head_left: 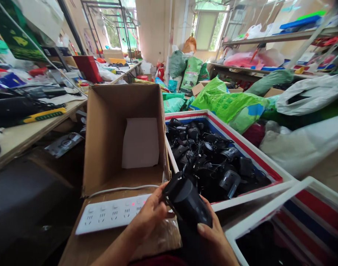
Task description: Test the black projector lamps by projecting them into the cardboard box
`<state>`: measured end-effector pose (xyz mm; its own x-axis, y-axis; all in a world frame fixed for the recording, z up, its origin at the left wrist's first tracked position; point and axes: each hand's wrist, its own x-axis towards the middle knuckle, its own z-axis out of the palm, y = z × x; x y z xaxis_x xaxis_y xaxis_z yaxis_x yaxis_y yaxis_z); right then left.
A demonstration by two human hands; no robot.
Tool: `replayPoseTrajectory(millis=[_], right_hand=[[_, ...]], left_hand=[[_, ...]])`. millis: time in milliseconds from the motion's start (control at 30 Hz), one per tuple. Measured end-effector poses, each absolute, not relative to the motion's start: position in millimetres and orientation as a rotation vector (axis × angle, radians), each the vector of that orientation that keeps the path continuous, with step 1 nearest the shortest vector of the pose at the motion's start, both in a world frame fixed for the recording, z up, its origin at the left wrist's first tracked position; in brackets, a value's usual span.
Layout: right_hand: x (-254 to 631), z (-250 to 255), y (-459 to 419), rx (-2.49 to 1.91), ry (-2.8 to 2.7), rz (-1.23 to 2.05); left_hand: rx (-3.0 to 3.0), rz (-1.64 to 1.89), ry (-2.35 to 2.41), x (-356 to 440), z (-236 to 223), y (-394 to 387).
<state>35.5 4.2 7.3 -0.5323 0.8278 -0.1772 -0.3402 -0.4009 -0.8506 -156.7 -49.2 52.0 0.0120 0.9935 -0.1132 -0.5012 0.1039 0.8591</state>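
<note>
Both hands, left [151,212] and right [213,234], clamped on the glossy black cylindrical device [187,201], above the white power strip's [109,214] right end. Best keep fingertips on its sides, turn slowly, avoid snagging cords.

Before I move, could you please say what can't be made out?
All in the head view:
Right hand: some fingers behind the black device.
Full crate: bottom buried under black gadgets.
Lower-right crate: contents dark, cut off by edge.
Power strip: right end behind the left hand.
</note>
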Motion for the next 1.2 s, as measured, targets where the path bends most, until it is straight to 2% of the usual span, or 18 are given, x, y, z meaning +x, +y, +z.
replayPoseTrajectory(millis=[100, 200, 400, 567, 667, 800, 867, 1067, 1200], right_hand=[[41, 1, 12, -0.818, -1.23, 1.901], [44, 2, 15, -0.756, -1.259, 1.964], [47, 4, 0, -0.607, -0.962, 2.152], [46, -4, 12, -0.784, -1.201, 2.09], [35, -8, 34, -0.929, -1.464, 1.925], [9, -14, 42, -0.942, -1.961, 1.394], [-4, -14, 38, -0.868, -2.116, 1.232], [-14, -10, 53, -0.955, -2.068, 1.048], [-17, -6, 71, -0.988, -2.056, 1.129]], left_hand=[[0.715, 1.282, 1.12, -168, 62, -49], [0.705, 1.194, 1.203, -174, 66, -47], [0.298, 1.115, 0.703, -162, 52, -57], [0.322, 1.177, 0.549, -157, 53, -77], [0.423, 1.126, 0.527, -165, 63, -87], [0.574, 1.073, 0.583, -169, 77, -95], [0.631, 1.044, 0.57, -170, 83, -100], [0.677, 1.139, 0.71, -201, 100, -127], [0.701, 1.336, 0.885, -235, 111, -146]])
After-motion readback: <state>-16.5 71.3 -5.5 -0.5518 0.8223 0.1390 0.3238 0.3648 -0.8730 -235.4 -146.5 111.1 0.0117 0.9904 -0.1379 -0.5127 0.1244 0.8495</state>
